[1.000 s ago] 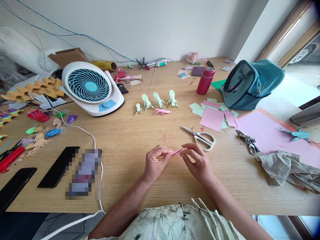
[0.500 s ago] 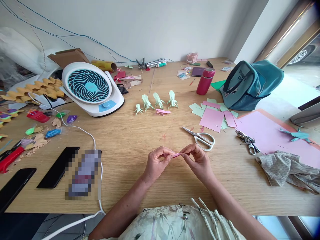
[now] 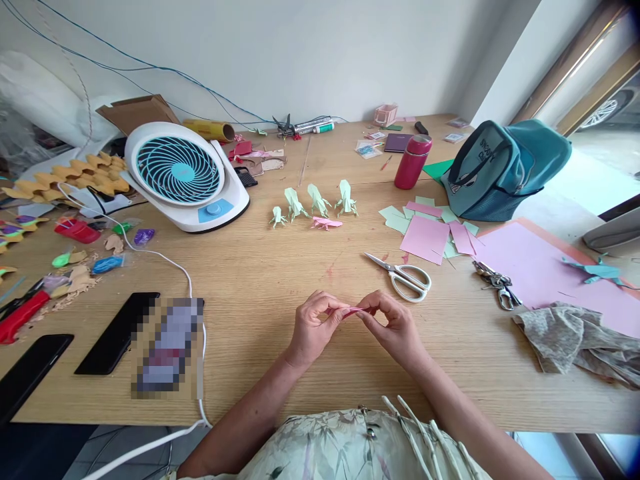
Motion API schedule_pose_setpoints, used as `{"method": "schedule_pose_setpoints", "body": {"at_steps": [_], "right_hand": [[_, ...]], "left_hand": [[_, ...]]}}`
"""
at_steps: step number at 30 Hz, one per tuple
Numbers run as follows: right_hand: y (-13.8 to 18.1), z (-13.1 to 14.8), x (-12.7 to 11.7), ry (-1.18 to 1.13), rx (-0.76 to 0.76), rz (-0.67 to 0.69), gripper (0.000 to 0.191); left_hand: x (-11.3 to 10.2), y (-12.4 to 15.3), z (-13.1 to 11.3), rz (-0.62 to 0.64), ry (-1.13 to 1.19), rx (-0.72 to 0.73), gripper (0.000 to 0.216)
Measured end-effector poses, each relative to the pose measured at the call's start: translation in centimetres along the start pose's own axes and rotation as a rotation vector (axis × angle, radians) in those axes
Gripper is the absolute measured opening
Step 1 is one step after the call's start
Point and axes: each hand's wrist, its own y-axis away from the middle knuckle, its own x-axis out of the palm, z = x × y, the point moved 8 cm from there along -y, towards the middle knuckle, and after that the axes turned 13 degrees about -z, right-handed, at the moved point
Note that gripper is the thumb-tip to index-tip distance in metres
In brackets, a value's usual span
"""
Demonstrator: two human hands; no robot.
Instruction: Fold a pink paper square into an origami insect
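Note:
A small folded piece of pink paper (image 3: 353,311) is pinched at both ends, largely covered by fingers. My left hand (image 3: 316,327) grips its left end between thumb and fingers. At the other end my right hand (image 3: 393,323) pinches it the same way. Both hands are just above the table near its front edge. Beyond them stand several pale green folded paper insects (image 3: 318,200), with a pink paper insect (image 3: 327,223) in front of them. White-handled scissors (image 3: 409,280) lie with blades parted, just past my right hand.
Pink and green paper pieces (image 3: 425,239) lie right of centre, by a red bottle (image 3: 413,162) and a teal backpack (image 3: 500,173). Keys (image 3: 501,287) and a crumpled cloth (image 3: 565,333) are at the right. A white fan (image 3: 235,200) and black phones (image 3: 117,333) occupy the left.
My right hand has shifted slightly left, closer to the left hand, so less of the pink paper shows. It now looks slightly bowed. Both hands still pinch it.

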Motion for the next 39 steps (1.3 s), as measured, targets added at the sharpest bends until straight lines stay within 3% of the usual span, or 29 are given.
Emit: {"method": "schedule_pose_setpoints", "body": {"at_steps": [8,16,30,39], "right_hand": [[0.2,0.0,0.3,-0.057,0.012,0.018,0.01],[0.7,-1.9,0.6,-0.1,0.154,0.027,0.011],[0.9,-1.7,0.9,-0.08,0.177,0.059,0.012],[0.7,-1.2,0.9,-0.044,0.101,0.067,0.011]], "left_hand": [[0.3,0.1,-0.4,0.018,0.003,0.075,0.008],[0.1,0.1,0.0,-0.008,0.007,0.047,0.01],[0.5,0.2,-0.5,0.024,0.059,0.058,0.006],[0.8,0.4,-0.1,0.053,-0.006,0.058,0.012]]}}
